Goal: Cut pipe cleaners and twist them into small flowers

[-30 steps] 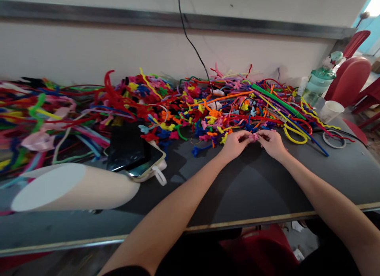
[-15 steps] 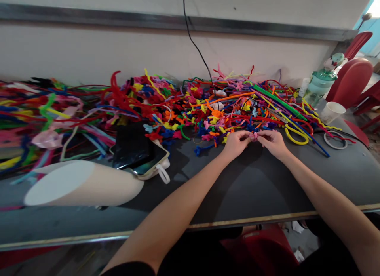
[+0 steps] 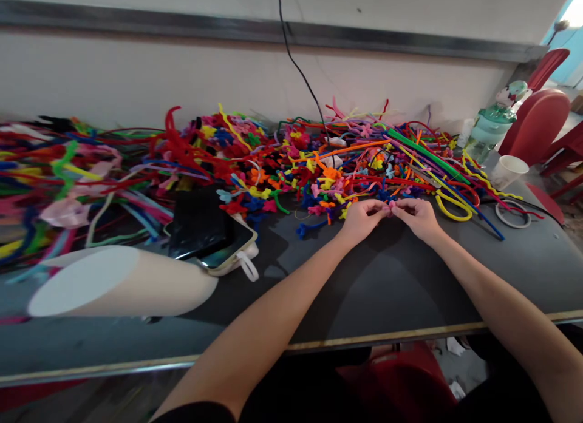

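Between the fingertips of both hands is a small pink pipe cleaner piece [image 3: 392,207], mostly covered by the fingers. My left hand [image 3: 363,220] pinches it from the left, thumb and forefinger together. From the right, my right hand [image 3: 418,218] pinches the same piece, its thumb and forefinger meeting near the left ones. Both hands hover over the dark table at the front edge of a heap of coloured pipe cleaners [image 3: 319,168]. Several small twisted flower-like shapes lie in that heap, just beyond the fingers.
To the left are a black phone-like device [image 3: 200,226], a phone in a pale case [image 3: 232,253] and a white cut tube [image 3: 150,283]. Yellow-handled scissors [image 3: 455,208], a grey ring [image 3: 513,216], a paper cup [image 3: 510,170] and a greenish bottle [image 3: 492,128] are at right. A black cable [image 3: 300,71] hangs down.
Both hands stay at nearly the same spot, still pinching the pink piece, and the fingers have shifted slightly around it. The whole view has slid a little.
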Available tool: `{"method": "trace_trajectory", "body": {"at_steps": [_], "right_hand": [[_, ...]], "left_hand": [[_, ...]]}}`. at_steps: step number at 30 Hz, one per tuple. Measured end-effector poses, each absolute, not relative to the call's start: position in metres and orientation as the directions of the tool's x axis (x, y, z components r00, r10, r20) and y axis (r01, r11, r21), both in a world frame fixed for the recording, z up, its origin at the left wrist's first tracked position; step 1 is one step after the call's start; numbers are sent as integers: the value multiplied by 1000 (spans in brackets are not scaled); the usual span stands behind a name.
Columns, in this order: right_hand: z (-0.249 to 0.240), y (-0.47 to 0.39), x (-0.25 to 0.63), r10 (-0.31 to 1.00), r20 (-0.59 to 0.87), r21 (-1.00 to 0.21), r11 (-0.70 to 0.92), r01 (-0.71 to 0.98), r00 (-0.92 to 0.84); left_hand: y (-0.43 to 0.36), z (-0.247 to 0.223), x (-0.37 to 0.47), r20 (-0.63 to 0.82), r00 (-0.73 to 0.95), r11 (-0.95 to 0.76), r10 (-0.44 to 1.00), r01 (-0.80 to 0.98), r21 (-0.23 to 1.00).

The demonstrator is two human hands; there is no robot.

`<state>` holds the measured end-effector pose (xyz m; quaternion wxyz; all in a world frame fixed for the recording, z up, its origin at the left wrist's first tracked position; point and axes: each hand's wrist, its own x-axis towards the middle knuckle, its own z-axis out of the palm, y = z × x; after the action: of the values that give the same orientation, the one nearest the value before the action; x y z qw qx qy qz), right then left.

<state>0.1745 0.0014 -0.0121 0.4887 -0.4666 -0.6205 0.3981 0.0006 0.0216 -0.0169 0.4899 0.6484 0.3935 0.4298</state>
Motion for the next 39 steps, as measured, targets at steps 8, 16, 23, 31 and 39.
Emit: {"method": "trace_trajectory", "body": {"at_steps": [8,16,23,31,39], "right_hand": [[-7,-3,174,958,264,-936,283,211,-113],[-1,-8,176,947,293,-907,320,273,-134],[-1,-5,177,921,341,-892,379,244,-187],[-10,1,177,945,292,-910,322,262,-148],[-7,-4,178,930,367,-758,304,577,-7]], "left_hand": [[19,-17,2,166,289,-186,943,45,982],[20,-18,2,171,317,-201,933,62,978],[20,-14,2,176,323,-202,930,49,978],[17,-13,4,276,330,-304,903,33,952],[16,-9,2,272,353,-327,895,106,939]]}}
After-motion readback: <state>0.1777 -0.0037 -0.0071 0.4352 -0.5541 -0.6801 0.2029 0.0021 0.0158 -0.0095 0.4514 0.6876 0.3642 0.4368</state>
